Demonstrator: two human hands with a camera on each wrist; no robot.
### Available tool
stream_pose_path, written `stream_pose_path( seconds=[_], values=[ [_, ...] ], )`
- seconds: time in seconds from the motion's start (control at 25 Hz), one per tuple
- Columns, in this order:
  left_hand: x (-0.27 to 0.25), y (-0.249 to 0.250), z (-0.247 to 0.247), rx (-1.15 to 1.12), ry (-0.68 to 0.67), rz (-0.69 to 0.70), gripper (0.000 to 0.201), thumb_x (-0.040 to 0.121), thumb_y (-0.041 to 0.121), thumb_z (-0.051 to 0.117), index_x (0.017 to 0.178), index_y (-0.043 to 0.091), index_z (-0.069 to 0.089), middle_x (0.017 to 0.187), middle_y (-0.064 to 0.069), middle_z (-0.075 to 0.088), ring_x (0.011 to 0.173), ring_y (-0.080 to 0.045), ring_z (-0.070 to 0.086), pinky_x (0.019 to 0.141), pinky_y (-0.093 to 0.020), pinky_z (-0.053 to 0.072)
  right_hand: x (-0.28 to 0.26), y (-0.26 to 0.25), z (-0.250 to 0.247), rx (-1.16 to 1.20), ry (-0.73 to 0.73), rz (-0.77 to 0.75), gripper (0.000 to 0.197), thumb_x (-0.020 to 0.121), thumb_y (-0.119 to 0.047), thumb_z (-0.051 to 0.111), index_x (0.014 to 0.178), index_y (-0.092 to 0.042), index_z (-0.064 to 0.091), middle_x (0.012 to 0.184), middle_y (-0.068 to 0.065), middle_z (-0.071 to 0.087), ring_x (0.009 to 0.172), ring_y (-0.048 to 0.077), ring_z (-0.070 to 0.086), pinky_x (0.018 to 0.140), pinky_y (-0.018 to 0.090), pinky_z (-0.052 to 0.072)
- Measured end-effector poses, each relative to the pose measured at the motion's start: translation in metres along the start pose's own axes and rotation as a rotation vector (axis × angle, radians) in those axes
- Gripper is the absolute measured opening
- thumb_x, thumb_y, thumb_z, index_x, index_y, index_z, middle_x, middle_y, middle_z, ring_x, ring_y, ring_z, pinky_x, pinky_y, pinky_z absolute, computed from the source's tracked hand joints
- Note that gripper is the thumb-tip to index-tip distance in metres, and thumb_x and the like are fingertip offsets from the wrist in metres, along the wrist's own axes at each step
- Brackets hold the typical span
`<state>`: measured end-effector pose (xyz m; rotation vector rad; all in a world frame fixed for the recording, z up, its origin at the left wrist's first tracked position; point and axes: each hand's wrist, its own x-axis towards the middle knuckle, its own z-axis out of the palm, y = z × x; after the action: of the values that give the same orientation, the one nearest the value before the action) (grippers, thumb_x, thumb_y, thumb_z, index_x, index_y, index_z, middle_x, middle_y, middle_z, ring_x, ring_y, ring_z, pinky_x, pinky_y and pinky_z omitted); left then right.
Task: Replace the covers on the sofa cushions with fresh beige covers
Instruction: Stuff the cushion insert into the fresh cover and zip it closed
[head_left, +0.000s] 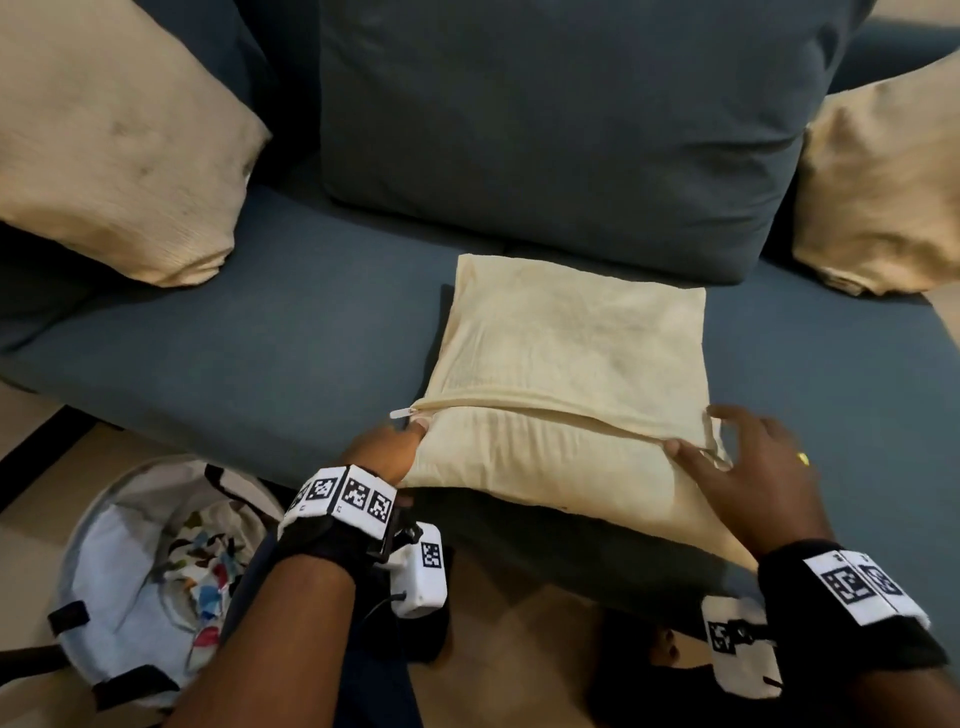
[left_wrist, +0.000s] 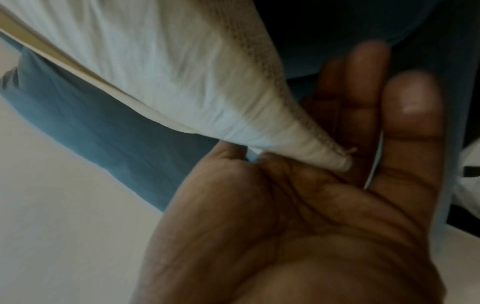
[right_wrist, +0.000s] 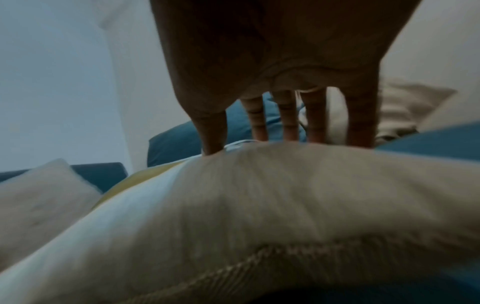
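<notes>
A cushion in a beige cover (head_left: 566, 353) lies flat on the blue sofa seat (head_left: 260, 338), its front edge overhanging. The zip line runs across the near part, with the white zip pull (head_left: 401, 413) at its left end. My left hand (head_left: 387, 449) is at the cushion's near-left corner, thumb on top beside the pull. In the left wrist view the corner (left_wrist: 324, 152) lies in the fork of that hand (left_wrist: 298, 205), fingers straight beneath. My right hand (head_left: 748, 462) is spread over the near-right corner, with straight fingertips (right_wrist: 259, 131) touching the cover (right_wrist: 259, 195).
Two more beige cushions lean at the sofa's left (head_left: 119, 140) and right (head_left: 883, 182) ends, with a blue back cushion (head_left: 561, 119) between them. A round laundry basket (head_left: 78, 571) holding patterned fabric stands on the floor by my left arm.
</notes>
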<state>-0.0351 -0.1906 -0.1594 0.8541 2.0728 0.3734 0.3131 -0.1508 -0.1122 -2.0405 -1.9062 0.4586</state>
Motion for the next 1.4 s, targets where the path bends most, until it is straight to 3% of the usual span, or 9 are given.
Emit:
stream_pose_path(
  seconds=[0.12,0.32,0.48,0.72,0.92,1.0,1.08,1.2,1.4],
  values=[
    [-0.002,-0.01,0.008,-0.239,-0.043,-0.062,0.052,0.097,0.049,0.054,0.106,-0.002,0.061,0.077,-0.014,0.066,0.056,-0.022,0.064,0.052,-0.031,0.056,-0.008,0.022,-0.005,0.462,-0.364,0.364,0.057,0.083,-0.051,0.071,0.129,-0.021,0.056,0.119,0.009,0.068,0.099,0.026,0.067,0.081,0.043,0.056],
    [-0.01,-0.014,-0.008,-0.428,0.0,-0.027,0.027,0.103,0.031,0.05,0.109,0.008,0.062,0.095,-0.014,0.063,0.075,-0.023,0.063,0.052,-0.032,0.054,-0.008,0.045,-0.022,0.696,-0.631,0.433,0.051,0.069,-0.041,0.082,0.087,0.0,0.06,0.056,0.006,0.05,0.045,0.011,0.042,0.047,0.025,0.034],
    [-0.043,0.02,-0.05,-0.829,0.017,0.196,0.021,0.103,0.022,0.051,0.112,0.009,0.065,0.092,-0.007,0.069,0.082,-0.022,0.065,0.066,-0.039,0.059,-0.012,0.031,-0.06,1.132,-0.32,0.193,0.073,0.043,-0.061,0.093,0.076,-0.003,0.065,0.062,0.01,0.045,0.049,0.014,0.042,0.046,0.026,0.041],
    [-0.096,0.113,-0.115,-0.928,-0.001,0.713,0.031,0.104,0.032,0.044,0.108,0.016,0.07,0.118,0.003,0.072,0.109,-0.014,0.065,0.084,-0.038,0.053,0.009,-0.023,-0.151,1.501,-0.013,-0.2,0.035,0.097,-0.043,0.053,0.073,-0.019,0.06,0.062,-0.005,0.051,0.058,0.009,0.049,0.061,0.024,0.045],
    [-0.047,0.134,-0.069,-0.691,-0.056,0.738,0.054,0.096,0.064,0.042,0.143,0.038,0.045,0.136,0.014,0.056,0.121,-0.017,0.054,0.093,-0.044,0.045,0.037,-0.021,-0.127,1.225,0.122,-0.119,0.023,0.1,-0.039,0.054,0.105,-0.02,0.067,0.095,-0.006,0.068,0.083,0.008,0.062,0.075,0.034,0.047],
    [-0.013,0.112,-0.021,-0.399,-0.13,0.683,0.102,0.067,0.085,0.06,0.152,0.037,0.03,0.143,0.012,0.047,0.128,-0.015,0.049,0.103,-0.042,0.042,0.047,0.002,-0.083,0.785,-0.023,-0.022,0.045,0.091,-0.04,0.067,0.131,-0.025,0.057,0.125,-0.003,0.061,0.11,0.011,0.059,0.09,0.036,0.044],
    [0.024,0.082,0.023,-0.246,-0.171,0.661,0.125,0.053,0.074,0.081,0.154,0.024,0.026,0.144,0.003,0.05,0.128,-0.017,0.051,0.11,-0.042,0.042,0.053,0.032,-0.036,0.337,-0.261,0.039,0.079,0.086,-0.038,0.075,0.152,-0.024,0.034,0.15,0.006,0.044,0.135,0.024,0.044,0.107,0.035,0.037],
    [0.055,0.067,0.045,-0.317,-0.095,0.506,0.087,0.069,0.068,0.075,0.135,0.018,0.049,0.123,-0.004,0.064,0.11,-0.022,0.063,0.096,-0.041,0.052,0.06,0.051,0.0,0.343,-0.296,0.104,0.086,0.09,-0.035,0.071,0.157,-0.019,0.019,0.151,0.004,0.039,0.135,0.026,0.042,0.111,0.034,0.031],
    [0.054,0.079,0.019,-0.212,-0.112,0.394,0.036,0.1,0.036,0.055,0.095,0.002,0.063,0.065,-0.007,0.066,0.052,-0.015,0.059,0.056,-0.029,0.047,0.074,0.058,0.003,0.614,-0.2,0.271,0.067,0.072,-0.015,0.086,0.131,-0.013,0.054,0.112,0.006,0.07,0.099,0.033,0.067,0.075,0.042,0.053]
  ],
)
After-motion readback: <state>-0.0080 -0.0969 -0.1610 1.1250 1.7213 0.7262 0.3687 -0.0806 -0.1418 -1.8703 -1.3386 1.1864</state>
